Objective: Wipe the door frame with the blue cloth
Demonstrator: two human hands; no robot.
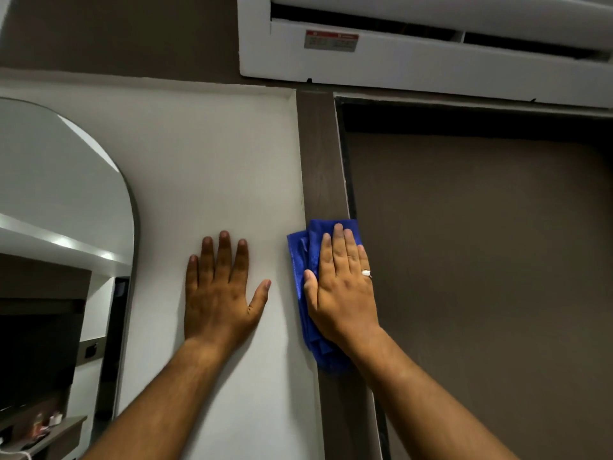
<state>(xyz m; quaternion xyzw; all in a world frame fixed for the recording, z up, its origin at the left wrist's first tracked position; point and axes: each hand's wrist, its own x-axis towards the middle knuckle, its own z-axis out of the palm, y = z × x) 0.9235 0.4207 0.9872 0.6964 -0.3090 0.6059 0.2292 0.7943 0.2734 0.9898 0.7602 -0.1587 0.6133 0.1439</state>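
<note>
- An arched mirror (59, 200) hangs at the far left, reflecting a room with a lit ceiling strip and a low shelf (49, 433) bearing small items too blurred to name.
- A white wall (212, 154) fills the span between the mirror and the frame.
- The left hand (220, 290) lies flat on that wall, palm down, fingers spread and pointing up, thumb splayed toward the right; it holds nothing.
- The left forearm rises from the bottom edge, angled up and to the right.
- The blue cloth (305, 260), folded and bunched, is pressed against the dark brown door frame (320, 154), its left edge spilling onto the wall.
- The right hand (341, 287) lies flat over the cloth, fingers together and pointing up, thumb tucked alongside; a ring (366, 273) sits on one finger.
- The brown door (481, 260) fills the right side, inside the frame.
- A white air conditioner (414, 51) is mounted above the door, with a red-and-white label (331, 40) on its casing.
</note>
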